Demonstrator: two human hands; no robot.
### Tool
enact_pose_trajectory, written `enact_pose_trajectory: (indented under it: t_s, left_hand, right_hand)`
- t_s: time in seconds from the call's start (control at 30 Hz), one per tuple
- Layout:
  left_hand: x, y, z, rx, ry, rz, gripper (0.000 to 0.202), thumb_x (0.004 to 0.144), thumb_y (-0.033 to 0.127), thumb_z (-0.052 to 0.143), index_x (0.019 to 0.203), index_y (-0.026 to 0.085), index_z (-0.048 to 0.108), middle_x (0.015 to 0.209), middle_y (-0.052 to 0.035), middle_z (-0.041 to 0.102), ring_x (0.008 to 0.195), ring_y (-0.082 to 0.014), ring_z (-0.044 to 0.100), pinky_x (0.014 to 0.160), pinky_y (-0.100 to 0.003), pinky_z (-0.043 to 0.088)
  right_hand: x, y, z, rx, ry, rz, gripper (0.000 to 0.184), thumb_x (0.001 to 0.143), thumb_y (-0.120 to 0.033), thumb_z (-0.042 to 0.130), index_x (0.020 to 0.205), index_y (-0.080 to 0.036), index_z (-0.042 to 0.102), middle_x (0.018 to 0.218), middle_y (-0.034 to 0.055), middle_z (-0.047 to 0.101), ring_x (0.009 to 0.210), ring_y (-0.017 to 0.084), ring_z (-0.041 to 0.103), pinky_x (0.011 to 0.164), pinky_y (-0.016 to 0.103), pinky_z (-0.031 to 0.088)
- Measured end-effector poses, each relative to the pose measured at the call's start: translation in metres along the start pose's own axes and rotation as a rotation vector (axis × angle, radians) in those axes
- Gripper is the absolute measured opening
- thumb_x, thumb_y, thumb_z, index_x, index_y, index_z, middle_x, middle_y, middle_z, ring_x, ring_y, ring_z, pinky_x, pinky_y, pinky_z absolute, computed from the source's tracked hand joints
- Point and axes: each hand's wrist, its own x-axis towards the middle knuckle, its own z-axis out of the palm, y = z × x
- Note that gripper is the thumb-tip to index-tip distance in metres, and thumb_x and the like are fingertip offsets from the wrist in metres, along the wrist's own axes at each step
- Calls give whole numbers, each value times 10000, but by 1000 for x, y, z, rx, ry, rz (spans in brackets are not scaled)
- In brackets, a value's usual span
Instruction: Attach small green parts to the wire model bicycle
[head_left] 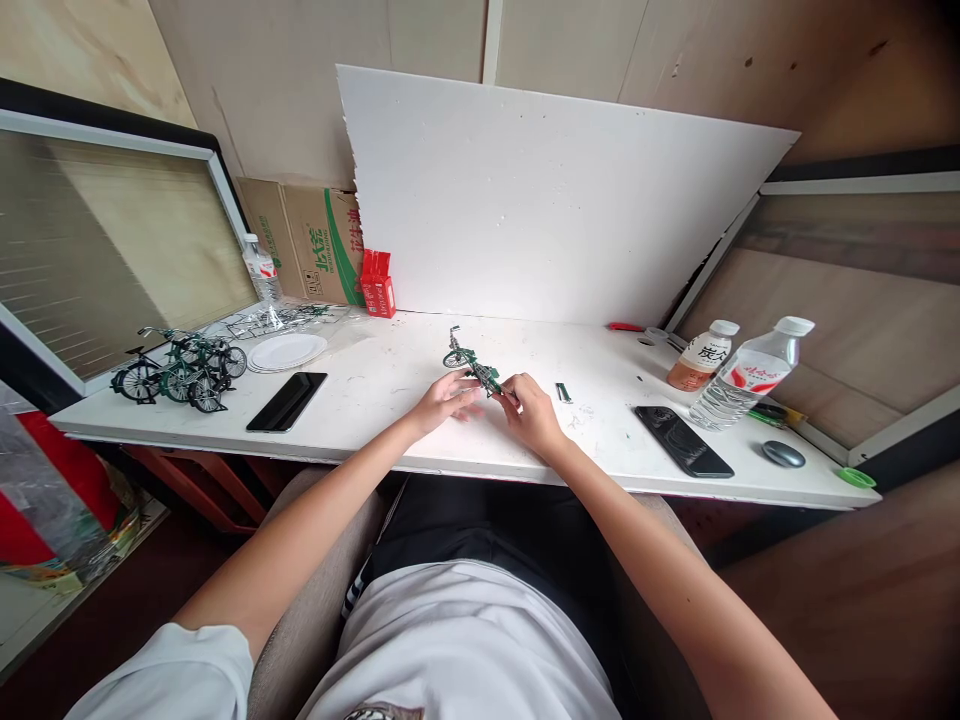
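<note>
Green metal makes up the small model bicycle [474,366] lying near the middle of the white tabletop [420,440], and both hands meet at its near end. The left hand [444,400] rests on the tabletop with its fingers [466,392] pressed together against the frame from the left. The right hand [534,412] comes in from the other side, its fingers [512,388] pinching the rear part of the model bicycle; the far wheel points away toward the white board [555,200] that leans against the wall.

Just right of the right hand lies a small dark part [563,392], apart from the fingers. Farther right a black phone [683,441] lies flat, with a clear water bottle [748,385] and a brown drink bottle [703,356] standing behind it, and a grey mouse [784,454] near the tabletop's right edge.

On the left side a second black phone [286,401] lies flat, a white plate [287,351] sits behind it, and a cluster of finished green bicycle models [180,368] stands at the far left. A red carton [378,284] and a cardboard box [315,245] stand at the back.
</note>
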Motion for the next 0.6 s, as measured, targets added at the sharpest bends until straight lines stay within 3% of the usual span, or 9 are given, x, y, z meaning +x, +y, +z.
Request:
enact_pose_trajectory:
  t_s: [0.17, 0.27, 0.4, 0.6]
  left_hand:
    - [0, 3, 2, -84, -40, 3, 687, 902, 570, 810, 1412, 175, 575, 1362, -207, 715, 1025, -288, 809, 831, -357, 635]
    - [0, 1, 3, -106, 7, -27, 634, 920, 534, 806, 1392, 183, 570, 1284, -179, 746, 1002, -275, 812, 885, -398, 643]
    - [1, -2, 3, -169, 45, -5, 629, 872, 387, 869, 1384, 183, 566, 1253, -148, 751, 1076, -278, 788, 983, -469, 642]
    - [3, -6, 0, -198, 69, 9, 735, 825, 290, 894, 1453, 217, 520, 1295, -142, 742, 1139, -278, 769, 1036, -494, 625]
  right_hand:
    - [0, -5, -2, -52, -115, -66, 217, 1065, -237, 499, 853, -261, 538, 1014, 99, 725, 1043, 284, 613, 764, 379, 466]
    - [0, -9, -3, -75, -139, -100, 265, 1072, -217, 458, 816, -255, 510, 1075, 99, 743, 1066, 281, 610, 757, 383, 459]
    - [1, -13, -5, -91, -151, -90, 266, 1105, -400, 468, 895, -258, 552, 1047, 119, 708, 1021, 295, 580, 759, 403, 461]
    - [-1, -10, -6, -78, -139, -120, 479, 1114, -627, 281, 909, -255, 502, 967, 115, 617, 901, 283, 535, 785, 425, 459]
